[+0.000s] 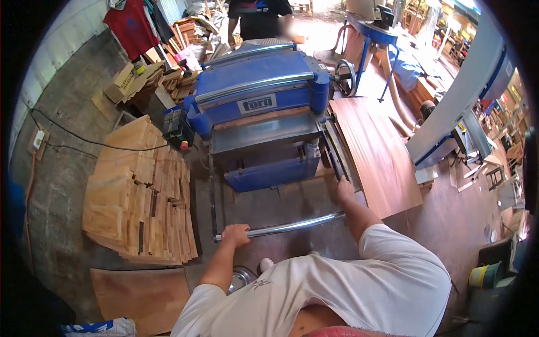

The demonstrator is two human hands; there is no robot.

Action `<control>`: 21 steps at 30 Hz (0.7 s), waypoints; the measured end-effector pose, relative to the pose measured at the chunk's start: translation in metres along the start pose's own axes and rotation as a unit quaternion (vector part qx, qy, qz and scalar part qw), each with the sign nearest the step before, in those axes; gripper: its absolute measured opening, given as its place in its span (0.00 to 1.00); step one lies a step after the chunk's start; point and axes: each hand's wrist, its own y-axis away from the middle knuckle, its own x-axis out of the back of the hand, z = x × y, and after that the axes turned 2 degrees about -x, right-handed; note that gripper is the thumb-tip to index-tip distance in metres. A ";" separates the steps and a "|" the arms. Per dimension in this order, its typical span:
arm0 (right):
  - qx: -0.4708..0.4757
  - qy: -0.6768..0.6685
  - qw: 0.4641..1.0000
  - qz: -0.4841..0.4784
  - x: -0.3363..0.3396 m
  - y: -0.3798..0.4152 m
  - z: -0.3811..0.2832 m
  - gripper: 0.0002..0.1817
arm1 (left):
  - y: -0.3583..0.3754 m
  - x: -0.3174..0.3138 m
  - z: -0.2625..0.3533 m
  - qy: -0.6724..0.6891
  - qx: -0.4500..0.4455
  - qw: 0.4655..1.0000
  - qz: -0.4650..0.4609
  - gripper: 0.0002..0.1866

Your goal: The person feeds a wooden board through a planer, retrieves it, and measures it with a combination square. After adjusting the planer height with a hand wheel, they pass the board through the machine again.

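Note:
A large blue thickness planer (252, 84) with a "torq" label stands in front of me. A frame reaches from it toward me, with a chrome roller (297, 226) across its near end. My left hand (236, 235) is closed over the roller's left end. Farther forward on the other side, my right hand (345, 190) is closed on the dark side rail (332, 149); its fingers are partly hidden. The planer's metal bed (264, 133) lies beyond both hands, and a thin strip of wood shows at its opening.
Wooden boards (135, 191) are stacked at the left, near a black switch box (178, 128) with a cable. A wide brown panel (376, 151) lies to the right, beside a white column (460, 84). Behind the planer stands another person (258, 19) in dark clothing.

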 end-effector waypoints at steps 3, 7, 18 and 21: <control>0.005 -0.012 1.000 0.017 -0.003 0.000 0.001 0.14 | 0.001 0.001 0.001 0.005 -0.001 1.000 0.000 0.22; -0.001 -0.017 1.000 0.014 -0.005 0.001 0.002 0.14 | 0.004 0.002 0.002 0.006 0.006 1.000 -0.005 0.22; -0.017 -0.012 1.000 -0.003 0.003 0.001 -0.004 0.15 | 0.002 0.007 0.003 -0.013 0.009 0.999 -0.036 0.23; 0.003 -0.023 1.000 -0.003 0.004 0.006 -0.001 0.15 | 0.010 0.010 0.008 -0.008 0.012 1.000 -0.018 0.21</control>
